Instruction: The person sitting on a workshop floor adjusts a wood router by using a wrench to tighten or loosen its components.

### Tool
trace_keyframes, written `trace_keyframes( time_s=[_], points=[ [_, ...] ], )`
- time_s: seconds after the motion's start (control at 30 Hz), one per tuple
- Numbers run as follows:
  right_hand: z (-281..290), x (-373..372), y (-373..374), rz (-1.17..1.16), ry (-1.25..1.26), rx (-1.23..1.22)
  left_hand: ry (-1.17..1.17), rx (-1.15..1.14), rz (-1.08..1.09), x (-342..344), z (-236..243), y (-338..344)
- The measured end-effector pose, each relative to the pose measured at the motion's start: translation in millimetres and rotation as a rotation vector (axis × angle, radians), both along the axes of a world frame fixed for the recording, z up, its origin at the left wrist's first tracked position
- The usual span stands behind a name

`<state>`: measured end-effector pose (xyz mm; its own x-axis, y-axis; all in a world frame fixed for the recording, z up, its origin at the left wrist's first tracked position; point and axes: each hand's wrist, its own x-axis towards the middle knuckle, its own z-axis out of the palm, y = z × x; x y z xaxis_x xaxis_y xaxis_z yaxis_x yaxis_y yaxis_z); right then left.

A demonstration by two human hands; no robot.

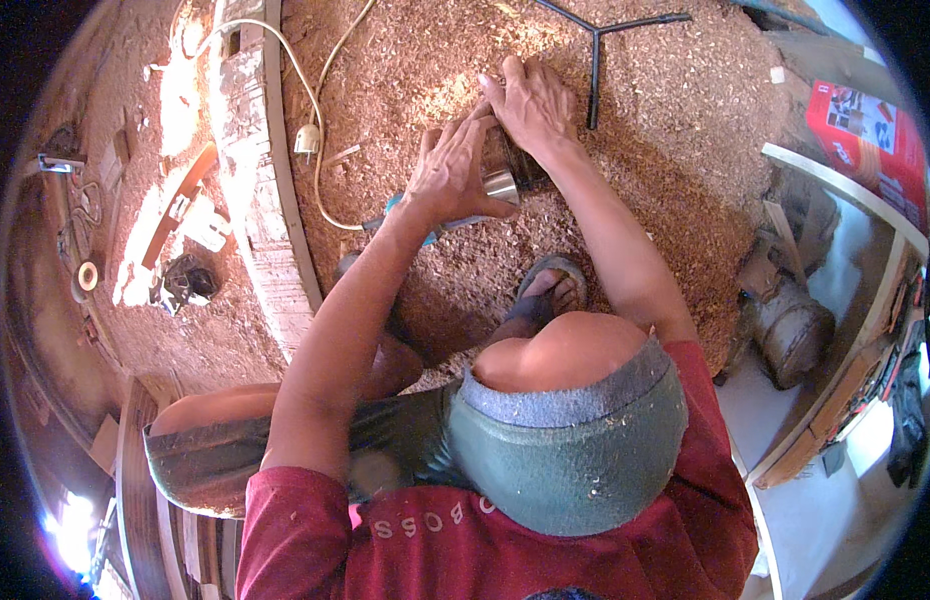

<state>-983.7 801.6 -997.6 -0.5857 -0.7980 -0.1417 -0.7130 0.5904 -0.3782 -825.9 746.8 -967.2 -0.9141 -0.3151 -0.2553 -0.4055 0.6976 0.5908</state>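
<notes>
My left hand (pixel 447 172) curves over a corded teal power tool (pixel 431 238), its thumb and fingers spread around the body. The tool's silver metal cylinder (pixel 501 187) shows between thumb and fingers. Just to the right and farther off, my right hand (pixel 533 108) bends its fingers down over something dark, with the thumb pointing away to the left. A dark brown piece (pixel 521 158) shows below that hand, beside the metal cylinder; my hands hide most of it. The fingertips of my left hand come close to my right hand.
Wood shavings (pixel 675 170) cover the ground. A thick timber beam (pixel 260 180) runs along the left, near a pale plug (pixel 307 140) and cable. A black three-armed rod (pixel 596 60) lies at the far side. To the right are a red box (pixel 870 150) and a dark metal cylinder (pixel 793 328).
</notes>
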Motion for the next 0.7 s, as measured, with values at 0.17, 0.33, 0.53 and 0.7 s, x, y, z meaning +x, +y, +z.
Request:
trace_keyframes(
  time_s=[0.17, 0.33, 0.53, 0.7],
  points=[
    [33.9, -5.9, 13.7, -0.025, -0.277, 0.272, 0.039, 0.023, 0.017, -0.4, -1.5, -0.2],
    [36.4, -11.0, 19.7, 0.136, -0.278, 0.326, -0.017, 0.011, 0.010, -3.1, 0.8, 0.5],
    [34.6, -8.8, 21.6, -0.023, -0.173, 0.159, -0.049, 0.029, 0.013, -2.4, 1.3, 1.1],
    [52.8, -3.5, 43.1, -0.103, -0.099, -0.134, -0.034, -0.008, 0.009, -2.4, 2.1, 2.6]
  ],
)
